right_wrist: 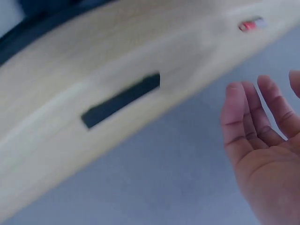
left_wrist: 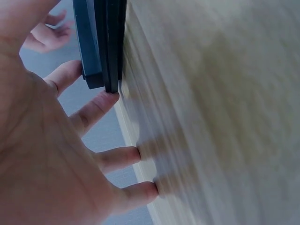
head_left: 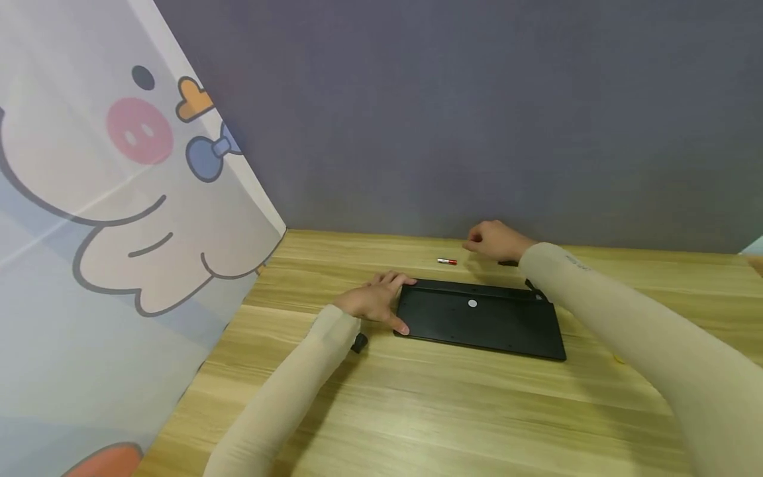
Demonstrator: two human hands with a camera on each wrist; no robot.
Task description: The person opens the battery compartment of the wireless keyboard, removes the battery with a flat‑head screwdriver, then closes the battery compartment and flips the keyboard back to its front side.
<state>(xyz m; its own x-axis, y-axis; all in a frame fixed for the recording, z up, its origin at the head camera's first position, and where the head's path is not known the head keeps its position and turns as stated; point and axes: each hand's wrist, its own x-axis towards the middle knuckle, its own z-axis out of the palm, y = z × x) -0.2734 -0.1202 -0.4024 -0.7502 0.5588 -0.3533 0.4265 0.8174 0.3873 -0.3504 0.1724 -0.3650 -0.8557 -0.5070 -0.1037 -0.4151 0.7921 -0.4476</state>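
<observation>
A black keyboard (head_left: 483,321) lies face down on the wooden table, a round white sticker on its underside. My left hand (head_left: 375,301) rests at its left end, thumb by the near corner and fingers by the far one. In the left wrist view, the straight fingers (left_wrist: 96,110) touch the keyboard's edge (left_wrist: 101,51) and the table. Above the back of the table hovers my right hand (head_left: 495,240), fingers loosely bent and holding nothing. Nearby lie a red and white battery (head_left: 447,262) and a small flat black strip (right_wrist: 122,101), partly hidden by the right wrist in the head view.
A grey partition (head_left: 453,132) stands along the table's (head_left: 417,411) back edge. On the left rises a panel (head_left: 149,218) with cartoon prints. A small yellow thing (head_left: 620,358) peeks out beside the right forearm.
</observation>
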